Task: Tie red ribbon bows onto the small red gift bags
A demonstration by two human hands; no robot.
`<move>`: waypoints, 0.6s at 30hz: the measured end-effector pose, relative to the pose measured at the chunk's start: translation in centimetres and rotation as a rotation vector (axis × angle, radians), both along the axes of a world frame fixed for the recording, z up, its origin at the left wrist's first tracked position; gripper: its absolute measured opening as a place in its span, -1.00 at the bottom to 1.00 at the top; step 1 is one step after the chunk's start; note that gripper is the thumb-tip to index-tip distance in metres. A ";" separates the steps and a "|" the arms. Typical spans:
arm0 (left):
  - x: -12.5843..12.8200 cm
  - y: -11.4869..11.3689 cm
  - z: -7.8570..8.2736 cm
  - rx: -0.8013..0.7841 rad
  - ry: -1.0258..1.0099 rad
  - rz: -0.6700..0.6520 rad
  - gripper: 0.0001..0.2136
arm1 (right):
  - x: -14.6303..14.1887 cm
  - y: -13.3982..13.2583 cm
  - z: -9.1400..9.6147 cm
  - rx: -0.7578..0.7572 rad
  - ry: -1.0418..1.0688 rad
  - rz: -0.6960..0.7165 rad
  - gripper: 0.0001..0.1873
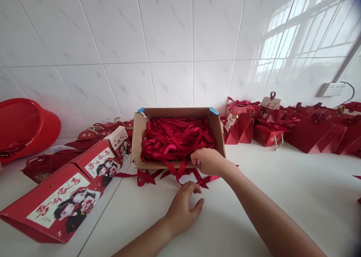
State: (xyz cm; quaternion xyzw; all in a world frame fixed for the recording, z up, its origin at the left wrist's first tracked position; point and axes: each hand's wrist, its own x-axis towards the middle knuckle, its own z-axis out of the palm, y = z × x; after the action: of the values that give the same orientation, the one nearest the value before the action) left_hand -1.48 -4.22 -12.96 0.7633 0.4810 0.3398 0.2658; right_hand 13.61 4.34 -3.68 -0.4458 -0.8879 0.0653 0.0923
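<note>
A cardboard box (137, 136) full of red ribbons (175, 138) stands on the white counter by the tiled wall. My right hand (207, 161) rests at the box's front edge, fingers curled and pinched on a red ribbon that spills over the edge. My left hand (183, 208) lies on the counter just in front, fingers loosely curled, its fingertips touching the loose ribbon ends (180, 176) that trail out of the box.
Red gift boxes with cartoon labels (59, 204) lie at the left, with a red plastic basin (25, 127) behind them. More small red gift boxes (267, 125) line the wall at the right. A wall socket (332, 89) sits at far right.
</note>
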 end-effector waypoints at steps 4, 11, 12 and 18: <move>-0.8 0.1 2.6 0.246 -0.024 0.013 -0.85 | 0.2 0.3 -0.4 -0.009 -0.028 -0.012 -0.62; -5.5 6.6 10.9 0.422 0.132 0.402 -0.95 | 0.2 0.4 -0.3 -0.019 -0.025 -0.027 -0.60; -6.0 7.9 11.6 0.427 0.169 0.429 -0.95 | 0.1 0.3 -0.2 -0.022 -0.024 -0.025 -0.60; -6.5 13.4 11.6 0.414 0.328 0.575 -0.96 | 0.0 -0.1 0.2 -0.005 -0.026 -0.029 -0.63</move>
State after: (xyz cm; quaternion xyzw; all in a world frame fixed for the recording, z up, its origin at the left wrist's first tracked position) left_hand -7.94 9.18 -1.35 0.6789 0.6328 0.3636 -0.0803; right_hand 13.57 4.24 -3.44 -0.4597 -0.8824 0.0601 0.0805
